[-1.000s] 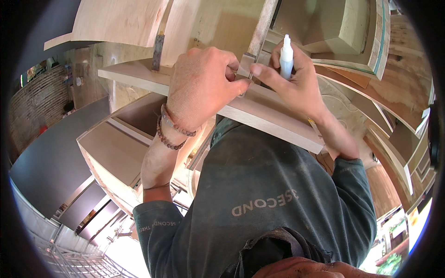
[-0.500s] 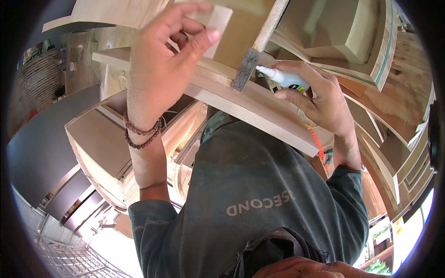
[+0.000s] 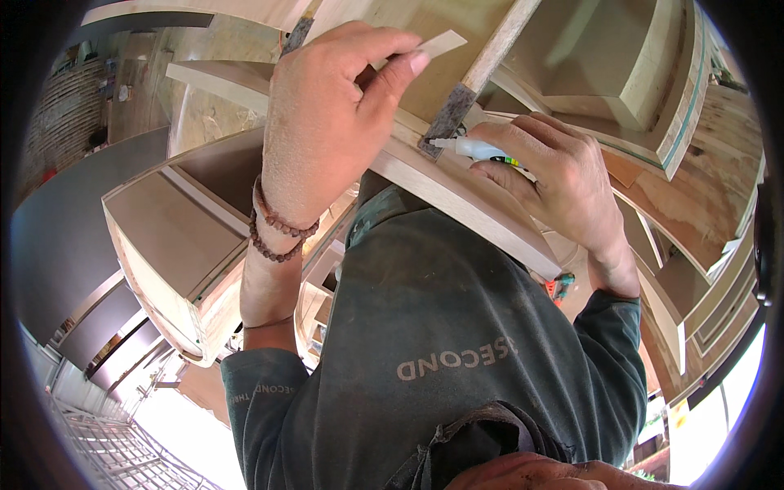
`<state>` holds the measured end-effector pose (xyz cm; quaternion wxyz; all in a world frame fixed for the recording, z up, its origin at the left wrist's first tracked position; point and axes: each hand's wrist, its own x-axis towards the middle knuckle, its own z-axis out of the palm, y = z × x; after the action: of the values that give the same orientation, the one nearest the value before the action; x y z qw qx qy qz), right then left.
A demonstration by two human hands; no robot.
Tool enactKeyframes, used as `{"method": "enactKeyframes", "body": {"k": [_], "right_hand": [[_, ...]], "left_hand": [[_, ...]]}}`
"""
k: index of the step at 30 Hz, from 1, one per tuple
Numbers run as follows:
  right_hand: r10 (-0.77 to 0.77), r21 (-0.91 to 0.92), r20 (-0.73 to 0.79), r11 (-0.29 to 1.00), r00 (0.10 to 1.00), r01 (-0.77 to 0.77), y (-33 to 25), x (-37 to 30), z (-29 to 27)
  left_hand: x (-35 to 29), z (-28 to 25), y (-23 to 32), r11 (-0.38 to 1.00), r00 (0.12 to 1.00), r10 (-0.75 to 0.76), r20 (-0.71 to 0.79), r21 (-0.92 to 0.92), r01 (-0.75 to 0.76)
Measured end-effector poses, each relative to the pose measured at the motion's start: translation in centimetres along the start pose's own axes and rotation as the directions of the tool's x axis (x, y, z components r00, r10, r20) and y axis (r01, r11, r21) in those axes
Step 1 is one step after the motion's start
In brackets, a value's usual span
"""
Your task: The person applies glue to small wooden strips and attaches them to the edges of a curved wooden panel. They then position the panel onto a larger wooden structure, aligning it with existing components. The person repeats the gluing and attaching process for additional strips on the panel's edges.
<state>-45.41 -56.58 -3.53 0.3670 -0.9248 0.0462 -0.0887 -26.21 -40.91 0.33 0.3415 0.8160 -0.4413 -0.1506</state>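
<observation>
Between the thumb and fingers of my left hand (image 3: 331, 122) is a thin pale flat piece (image 3: 445, 44), its free end pointing to the upper right. My right hand (image 3: 563, 167) is wrapped round a small white squeeze bottle (image 3: 483, 149) with a narrow nozzle. The nozzle tip is at the lower end of a dark grey patch (image 3: 451, 113), on the end of a thin wooden strip (image 3: 502, 45). Below this runs a pale wooden board edge (image 3: 474, 206), just in front of my body. The bottle's rear is hidden by my fingers.
A box-like wooden panel (image 3: 175, 220) stands at the left, and another cabinet part (image 3: 600, 65) at the upper right. A second dark patch (image 3: 298, 34) shows beyond my left hand. Curved-looking plywood (image 3: 686, 196) lies at the right.
My right hand has moved left and slightly down, bringing the nozzle onto the dark patch. My left hand has shifted right and down; the pale piece now shows edge-on and narrower.
</observation>
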Motion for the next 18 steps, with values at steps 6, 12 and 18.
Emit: {"method": "enactKeyframes", "body": {"k": [6,12,18], "right_hand": [[0.006,0.028,-0.031,1.0,0.999,-0.005,0.0,0.0,0.1],[0.111,0.056,-0.09,0.993,0.99,-0.106,0.4,0.1,-0.9],[0.163,0.035,-0.086,0.986,0.983,-0.161,0.7,-0.1,-1.0]], "left_hand": [[-0.1,-0.2,-0.1,1.0,0.999,0.004,-0.041,-0.016,-0.004],[-0.3,-0.2,0.6,0.99,1.0,0.016,0.004,0.142,-0.016],[-0.3,0.0,1.3,0.966,0.999,-0.035,-0.02,0.256,0.039]]}}
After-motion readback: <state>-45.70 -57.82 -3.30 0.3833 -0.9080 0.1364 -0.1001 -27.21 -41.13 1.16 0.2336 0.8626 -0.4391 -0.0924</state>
